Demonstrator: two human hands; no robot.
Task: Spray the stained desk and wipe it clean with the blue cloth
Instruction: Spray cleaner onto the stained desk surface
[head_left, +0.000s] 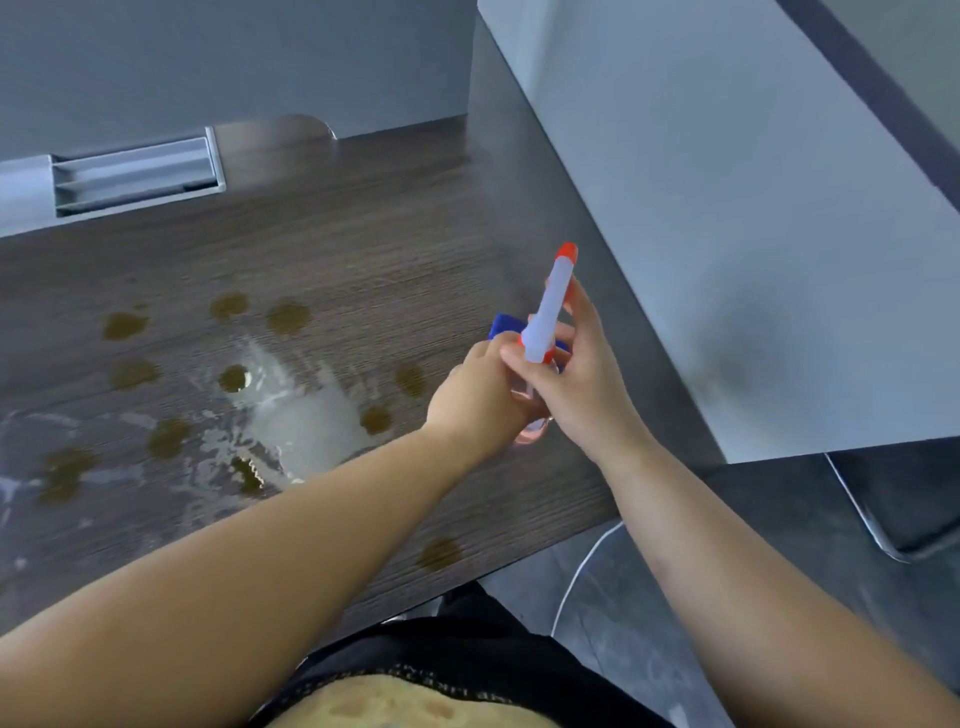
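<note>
The dark wood-grain desk (363, 234) carries several brown stains (288, 316) and a wet, foamy patch of spray (306, 415) left of centre. My right hand (576, 384) grips a spray bottle (545, 312) with a white head and red nozzle, held just above the desk's right side; pink liquid shows in its clear base. My left hand (475, 400) reaches in beside the bottle, its fingertips at a blue cloth (505, 325) lying behind both hands. Most of the cloth is hidden, and so are the left fingers.
A grey cable slot (135, 174) is set into the desk's back left. A tall pale partition (727, 208) walls off the right side. Below the desk's front right corner lie dark floor, a white cable (587, 566) and a metal frame (883, 519).
</note>
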